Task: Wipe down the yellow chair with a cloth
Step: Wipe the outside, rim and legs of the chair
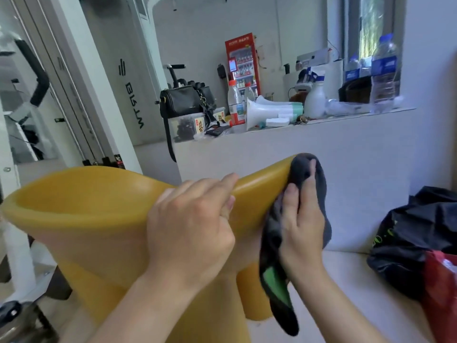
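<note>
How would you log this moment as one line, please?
left hand: grips yellow chair rim | right hand: holds dark cloth against rim end | phase: wiping rim

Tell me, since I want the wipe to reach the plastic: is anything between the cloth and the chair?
Nothing visible. The right hand holds the cloth straight against the rim of the chair at its right end; the left hand grips the rim just beside it, clear of the cloth.
</note>
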`<state>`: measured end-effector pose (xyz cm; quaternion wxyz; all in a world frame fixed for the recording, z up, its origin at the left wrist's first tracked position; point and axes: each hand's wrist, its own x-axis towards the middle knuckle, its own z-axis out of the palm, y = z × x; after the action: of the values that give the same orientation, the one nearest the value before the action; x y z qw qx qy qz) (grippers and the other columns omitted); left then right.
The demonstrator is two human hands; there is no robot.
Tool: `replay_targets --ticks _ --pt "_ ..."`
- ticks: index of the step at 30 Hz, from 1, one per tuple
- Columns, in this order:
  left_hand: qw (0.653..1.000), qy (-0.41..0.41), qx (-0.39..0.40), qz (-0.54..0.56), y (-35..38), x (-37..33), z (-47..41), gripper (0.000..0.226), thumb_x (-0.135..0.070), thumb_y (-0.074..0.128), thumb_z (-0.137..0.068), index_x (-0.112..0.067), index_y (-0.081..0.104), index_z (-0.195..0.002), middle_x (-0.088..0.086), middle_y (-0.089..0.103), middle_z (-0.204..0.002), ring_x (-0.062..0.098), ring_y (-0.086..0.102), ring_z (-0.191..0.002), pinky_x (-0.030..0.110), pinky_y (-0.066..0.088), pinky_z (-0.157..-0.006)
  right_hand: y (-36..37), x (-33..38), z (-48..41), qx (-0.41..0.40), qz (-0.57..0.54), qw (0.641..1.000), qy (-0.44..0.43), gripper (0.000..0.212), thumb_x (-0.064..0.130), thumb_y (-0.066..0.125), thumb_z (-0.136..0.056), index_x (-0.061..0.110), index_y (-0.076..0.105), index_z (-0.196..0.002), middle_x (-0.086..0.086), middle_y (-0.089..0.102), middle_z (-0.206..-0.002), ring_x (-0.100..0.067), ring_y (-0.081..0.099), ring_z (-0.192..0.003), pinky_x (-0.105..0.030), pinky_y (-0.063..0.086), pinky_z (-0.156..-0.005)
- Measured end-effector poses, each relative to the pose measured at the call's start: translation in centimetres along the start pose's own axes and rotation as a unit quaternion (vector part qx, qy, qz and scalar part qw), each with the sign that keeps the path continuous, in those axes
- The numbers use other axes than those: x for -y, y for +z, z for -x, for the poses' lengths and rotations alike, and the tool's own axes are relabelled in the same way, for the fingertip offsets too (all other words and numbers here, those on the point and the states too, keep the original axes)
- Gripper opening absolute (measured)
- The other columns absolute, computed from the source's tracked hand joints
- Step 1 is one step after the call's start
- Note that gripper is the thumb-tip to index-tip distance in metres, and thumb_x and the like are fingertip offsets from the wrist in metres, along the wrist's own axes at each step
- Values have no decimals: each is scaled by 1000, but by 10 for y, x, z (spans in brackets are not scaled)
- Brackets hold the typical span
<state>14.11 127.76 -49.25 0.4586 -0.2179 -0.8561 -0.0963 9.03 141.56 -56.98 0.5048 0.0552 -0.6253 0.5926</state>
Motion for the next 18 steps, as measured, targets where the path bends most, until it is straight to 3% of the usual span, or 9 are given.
replay_targets --ticks 2,4,6,8,11,13,15,16,18 --pt "1000 -3 -2 3 0 -1 -1 35 -27 48 -83 -26 71 -109 -9 72 -91 20 65 -80 31 46 -63 4 8 8 50 76 992 -85 51 33 32 -98 31 27 -149 3 25 -157 -18 20 -147 -30 18 -119" --pt "1000 -3 2 0 0 -2 1 35 -27 47 -84 -25 71 -111 -9 73 -93 21 65 -81 32 46 -64 2 10 -8 64 111 982 -141 44 29 33 -98 18 47 -138 5 43 -146 -21 29 -144 -40 25 -117" --pt "1000 3 13 -2 -3 2 2 35 -26 48 -85 -23 70 -112 -8 72 -95 21 65 -81 32 47 -66 0 11 -51 53 106 988 -100 41 33 33 -95 13 67 -104 4 64 -111 -25 51 -126 -53 37 -106" --pt "999 20 33 -8 -4 6 0 37 -18 53 -82 -22 68 -116 -8 72 -99 20 64 -83 30 47 -67 3 16 -70 33 107 992 -59 43 39 30 -92 17 65 -79 8 65 -88 -27 59 -111 -58 39 -98" --pt "997 34 68 4 -11 10 0 36 -13 55 -79 -21 67 -112 -9 71 -101 19 62 -86 27 45 -70 20 36 -13 41 141 981 -131 38 33 35 -95 16 66 -107 3 65 -118 -21 46 -130 -54 25 -113" --pt "997 18 64 37 -19 19 4 22 -23 52 -85 -23 67 -101 -12 69 -94 17 61 -87 30 44 -72 19 41 17 87 179 945 -261 41 32 34 -99 14 60 -126 2 58 -133 -18 40 -136 -46 19 -116" --pt "999 -16 46 26 -30 36 12 28 -39 46 -90 -30 69 -103 -17 69 -94 12 60 -90 32 44 -71 6 33 -5 143 211 901 -351 41 34 30 -102 18 57 -128 2 58 -133 -15 44 -132 -42 23 -111" --pt "998 -31 41 29 -34 45 16 33 -45 41 -91 -34 68 -105 -21 68 -95 9 58 -90 32 41 -72 -3 23 -23 151 217 901 -345 39 34 29 -102 20 57 -125 3 60 -127 -13 48 -125 -38 27 -107" --pt "995 -53 43 68 -35 58 22 37 -49 37 -92 -36 67 -109 -25 64 -97 5 53 -91 32 34 -75 -17 4 -60 118 146 967 -172 31 34 30 -99 24 59 -106 10 61 -103 -14 51 -99 -31 34 -91"
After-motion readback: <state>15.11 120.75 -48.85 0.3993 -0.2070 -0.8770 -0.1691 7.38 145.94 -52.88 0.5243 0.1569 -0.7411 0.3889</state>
